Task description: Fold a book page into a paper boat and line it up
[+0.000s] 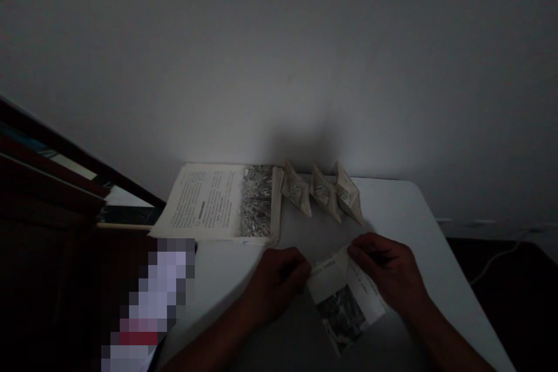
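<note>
Between my hands is a printed sheet of paper [342,296] with a dark picture and a crease running down it. My left hand [279,276] pinches its upper left corner with thumb and fingers. At the top right edge, my right hand [390,267] grips the paper, its thumb hidden in part. Beyond them stand three folded paper boats in a row: a left boat [296,190], a middle boat [325,193] and a right boat [349,195]. To their left lies a stack of printed pages [213,203], its top page showing text and a grey picture.
The white table [401,203] stands against a pale wall [279,58]. Dark wooden furniture [47,186] is on the left. A blurred-out object [152,302] lies by the table's left edge. A thin cable [501,256] hangs at the right.
</note>
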### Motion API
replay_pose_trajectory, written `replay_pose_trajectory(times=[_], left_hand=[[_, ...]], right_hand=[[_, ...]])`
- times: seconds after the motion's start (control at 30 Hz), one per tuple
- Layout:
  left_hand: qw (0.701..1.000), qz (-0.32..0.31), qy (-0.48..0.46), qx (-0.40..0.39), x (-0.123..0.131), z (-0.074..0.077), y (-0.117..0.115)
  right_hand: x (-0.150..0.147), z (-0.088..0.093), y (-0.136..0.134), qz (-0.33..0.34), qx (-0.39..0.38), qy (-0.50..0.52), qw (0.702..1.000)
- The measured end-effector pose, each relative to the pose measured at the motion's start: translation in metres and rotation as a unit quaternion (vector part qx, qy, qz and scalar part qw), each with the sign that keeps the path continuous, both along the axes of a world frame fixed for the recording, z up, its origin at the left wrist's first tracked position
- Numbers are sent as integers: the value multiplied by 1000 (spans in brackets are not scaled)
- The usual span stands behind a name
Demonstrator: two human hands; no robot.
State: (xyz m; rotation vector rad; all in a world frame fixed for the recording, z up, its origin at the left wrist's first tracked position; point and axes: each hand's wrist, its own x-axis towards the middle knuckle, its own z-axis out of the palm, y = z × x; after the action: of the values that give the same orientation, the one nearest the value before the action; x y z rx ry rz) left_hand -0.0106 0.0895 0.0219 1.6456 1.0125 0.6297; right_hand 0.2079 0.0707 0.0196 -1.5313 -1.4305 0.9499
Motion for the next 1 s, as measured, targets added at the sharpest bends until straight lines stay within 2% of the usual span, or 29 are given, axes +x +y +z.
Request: replay_pose_trajectory(times=[0.17,0.33,0.47,0.6,0.77,1.0], left_hand=[[992,-7,115,45,3,2,-1],[978,-16,183,102,6,0,0],[971,-22,179,155,8,-4,2],[964,-63,158,202,8,-7,5],[955,-108,184,206,5,-10,10],[952,-92,161,243,4,-18,11]], right_hand=[[-15,-2,-2,88,-26,-40,995],[-21,1,0,129,35,-89,987],[-22,0,1,155,70,-98,981],[-25,-2,1,174,89,-104,975],[-26,0,1,190,94,-120,970],[-19,0,5,217,93,-175,956]])
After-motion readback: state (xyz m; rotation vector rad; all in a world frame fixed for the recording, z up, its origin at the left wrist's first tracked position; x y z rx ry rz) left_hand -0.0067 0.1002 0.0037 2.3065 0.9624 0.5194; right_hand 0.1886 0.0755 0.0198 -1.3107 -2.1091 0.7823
